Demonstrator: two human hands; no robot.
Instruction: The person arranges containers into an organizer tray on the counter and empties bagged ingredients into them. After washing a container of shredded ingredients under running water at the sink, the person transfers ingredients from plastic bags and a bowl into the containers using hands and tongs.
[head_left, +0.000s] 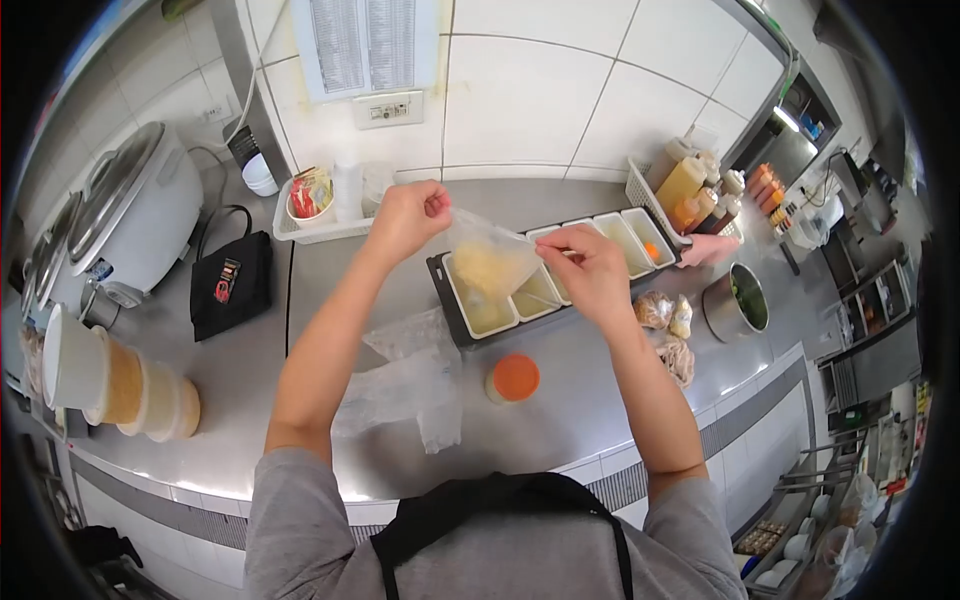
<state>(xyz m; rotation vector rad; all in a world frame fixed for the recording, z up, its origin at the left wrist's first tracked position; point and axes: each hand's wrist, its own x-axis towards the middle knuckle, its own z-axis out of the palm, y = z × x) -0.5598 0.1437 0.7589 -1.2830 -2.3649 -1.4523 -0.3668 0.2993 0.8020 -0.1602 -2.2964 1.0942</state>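
Stainless-steel counter: at frame centre, left hand and right hand, fingers pinching opposite edges of a clear plastic bag (pale-yellow contents inside; apparently not yet tied).

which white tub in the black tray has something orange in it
The rightmost tub, at the end nearest the squeeze bottles; no orange shows in the others.

Behind the steel desk rises a white-tiled wall with printed sheets, before the desk runs a pale tiled floor with a grated strip, and past its right end are shelves and a lit tube.
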